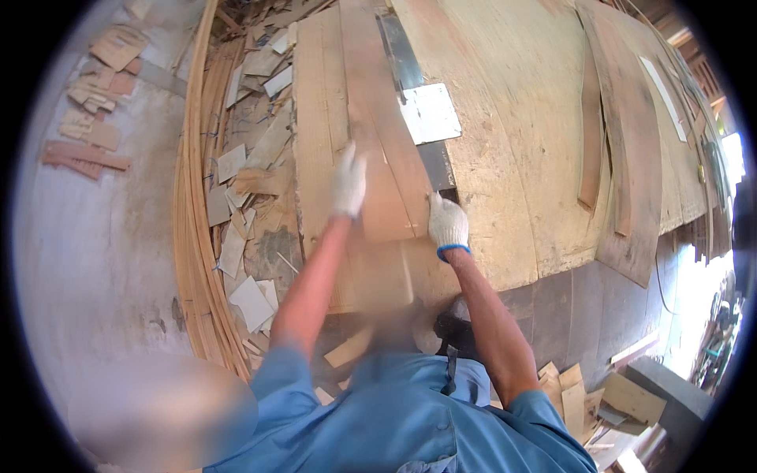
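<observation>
"Now the gloved left hand is lying along the left side of the brown board, while the right hand is meeting the opposite edge, near the close end!"

"And the fingers?"

"On the right they're curling inward, barely parted at the edge; whether they're pinching wood isn't showing. On the left, blur is hiding both their opening and any grip, so nobody is telling from this view."

"Where is the board sitting?"

"It's running lengthwise over the worktop, with a dark strip and a white sheet lying just beside its right edge."

"So what is good handling looking like?"

"Probably even pressure: both hands are sharing the guiding, so neither should be twisting the long piece. Keeping fingertips out from underneath is mattering too, and so is watching the far end, since loose offcuts are crowding the left and could be catching a swinging edge."
</observation>
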The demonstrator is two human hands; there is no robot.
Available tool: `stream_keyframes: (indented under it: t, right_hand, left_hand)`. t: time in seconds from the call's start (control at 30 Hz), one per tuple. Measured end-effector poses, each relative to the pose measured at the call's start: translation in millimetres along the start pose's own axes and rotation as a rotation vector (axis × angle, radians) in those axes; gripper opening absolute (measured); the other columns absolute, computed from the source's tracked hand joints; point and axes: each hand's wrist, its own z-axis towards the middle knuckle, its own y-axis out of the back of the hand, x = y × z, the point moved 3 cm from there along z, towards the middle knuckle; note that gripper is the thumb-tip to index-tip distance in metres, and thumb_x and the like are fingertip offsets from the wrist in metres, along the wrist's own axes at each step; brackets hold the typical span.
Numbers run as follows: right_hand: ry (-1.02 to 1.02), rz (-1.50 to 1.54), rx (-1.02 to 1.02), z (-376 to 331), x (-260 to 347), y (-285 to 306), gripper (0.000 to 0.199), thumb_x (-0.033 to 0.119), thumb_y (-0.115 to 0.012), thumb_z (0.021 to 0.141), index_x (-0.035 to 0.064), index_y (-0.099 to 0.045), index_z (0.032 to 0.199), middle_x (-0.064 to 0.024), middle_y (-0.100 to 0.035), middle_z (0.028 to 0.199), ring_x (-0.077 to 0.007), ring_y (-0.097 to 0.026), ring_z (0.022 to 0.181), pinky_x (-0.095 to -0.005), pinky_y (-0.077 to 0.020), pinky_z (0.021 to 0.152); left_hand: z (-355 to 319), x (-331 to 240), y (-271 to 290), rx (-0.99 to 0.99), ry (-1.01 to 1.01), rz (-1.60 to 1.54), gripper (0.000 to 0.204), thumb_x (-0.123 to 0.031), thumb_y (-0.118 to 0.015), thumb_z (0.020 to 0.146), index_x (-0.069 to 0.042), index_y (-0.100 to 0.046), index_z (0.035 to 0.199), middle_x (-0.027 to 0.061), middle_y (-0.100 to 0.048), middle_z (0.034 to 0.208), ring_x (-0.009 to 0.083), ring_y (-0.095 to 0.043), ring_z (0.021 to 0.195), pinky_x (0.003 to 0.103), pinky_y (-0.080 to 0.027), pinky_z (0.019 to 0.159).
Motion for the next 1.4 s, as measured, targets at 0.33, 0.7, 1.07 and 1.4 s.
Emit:
stream_keyframes:
  t: [0.33,0.7,1.07,1.4]
  right_hand:
    - [-0.120,0.320,0.140,-250.8,-72.7,35.5,0.033,0.027,-0.046,0.104,0.0019,-0.063,0.091,-0.0255,-0.064,0.082,-0.0439,-0.064,0.078,-0.0493,-0.0480,0.068]
    - [-0.166,0.268,0.192,-489.1,-131.4,90.5,0.025,0.022,-0.054,0.101,0.0028,-0.067,0.092,-0.0223,-0.067,0.086,-0.0339,-0.068,0.078,-0.0414,-0.0510,0.065]
    - [-0.307,0.255,0.176,-643.9,-150.1,116.7,0.015,0.017,-0.054,0.097,0.0060,-0.064,0.098,-0.0187,-0.065,0.090,-0.0376,-0.066,0.080,-0.0459,-0.0518,0.065]
    - [-0.236,0.165,0.191,-719.5,-196.7,111.2,0.013,0.010,-0.055,0.089,0.0076,-0.063,0.100,-0.0160,-0.064,0.090,-0.0383,-0.067,0.081,-0.0473,-0.0529,0.064]
  left_hand:
    - [-374.4,-0.8,1.7,0.094,0.483,-0.229,0.059,-0.040,-0.051,0.103,0.004,-0.051,0.142,0.0186,-0.058,0.141,0.0290,-0.054,0.130,0.039,-0.040,0.112]
    - [-466.4,47.6,-101.8,0.058,0.737,-1.096,0.054,-0.043,-0.056,0.102,0.000,-0.056,0.135,0.0108,-0.064,0.127,0.0223,-0.062,0.115,0.037,-0.051,0.100]
    - [-602.3,26.6,-131.3,0.121,0.519,-0.726,0.049,-0.039,-0.052,0.105,0.000,-0.058,0.133,0.0081,-0.062,0.127,0.0179,-0.061,0.114,0.036,-0.050,0.101]
    - [-654.6,-58.4,-128.1,0.234,0.555,-0.526,0.047,-0.039,-0.050,0.106,0.002,-0.062,0.126,0.0084,-0.064,0.121,0.0137,-0.059,0.111,0.034,-0.049,0.099]
